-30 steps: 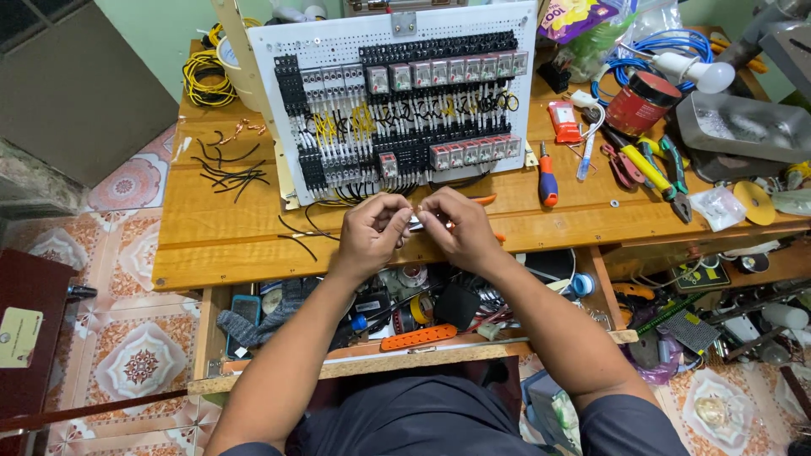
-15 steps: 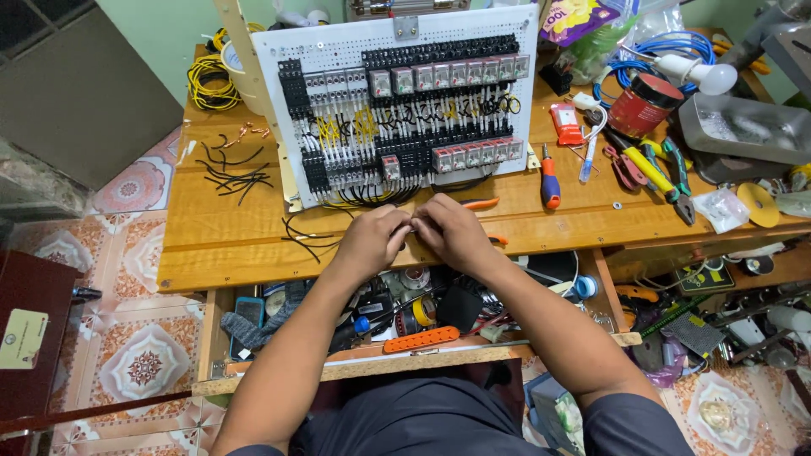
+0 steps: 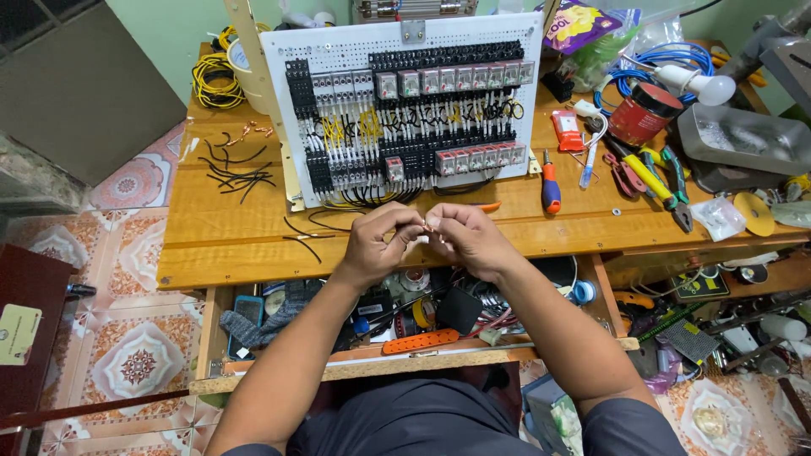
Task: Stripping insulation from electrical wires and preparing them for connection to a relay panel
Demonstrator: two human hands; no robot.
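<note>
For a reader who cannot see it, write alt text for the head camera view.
Seen from above, a person's left hand and right hand meet fingertip to fingertip, pinching a small copper-tipped wire end at the edge of a wooden workbench. Behind them stands a white perforated panel packed with relays and wiring, with loose black wire pieces at left and hand tools at right.

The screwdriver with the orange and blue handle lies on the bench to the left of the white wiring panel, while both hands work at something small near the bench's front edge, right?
Not quite. In the head view the screwdriver lies to the right of the white wiring panel, not the left. The left hand and right hand do meet at something small near the bench's front edge.
</note>
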